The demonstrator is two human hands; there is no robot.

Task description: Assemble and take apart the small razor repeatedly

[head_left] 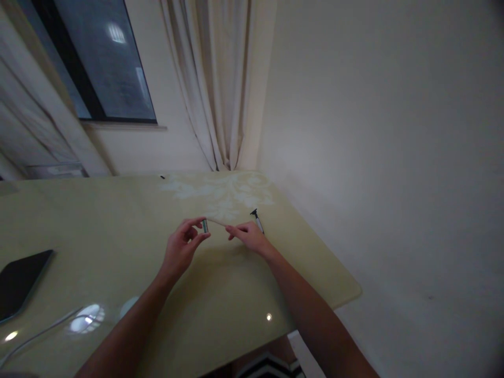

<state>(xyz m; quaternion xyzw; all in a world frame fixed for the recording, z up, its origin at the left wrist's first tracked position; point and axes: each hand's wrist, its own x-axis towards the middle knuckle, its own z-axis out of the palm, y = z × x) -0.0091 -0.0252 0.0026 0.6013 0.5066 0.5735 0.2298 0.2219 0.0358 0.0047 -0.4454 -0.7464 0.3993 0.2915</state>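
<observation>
My left hand [184,242] pinches a small upright rectangular piece [205,226] between thumb and fingertips. The piece has dark, teal and pale stripes; its exact kind is too small to make out. In my right hand [247,234], thumb and finger close on a thin pale stick [216,222]. The stick slants up to the left, and its far tip meets or nearly meets the top of the striped piece. Both hands are held above the table. Just behind my right hand lies a razor [257,218] with a black head and a silvery handle, partly hidden by the hand.
The pale yellow-green glossy table [98,226] has a white floral pattern [232,191] near the back. A dark flat device [23,281] lies at left, with a pale cable [43,332] nearby. A small black item [162,177] rests at the back edge. A wall [378,157] borders the right.
</observation>
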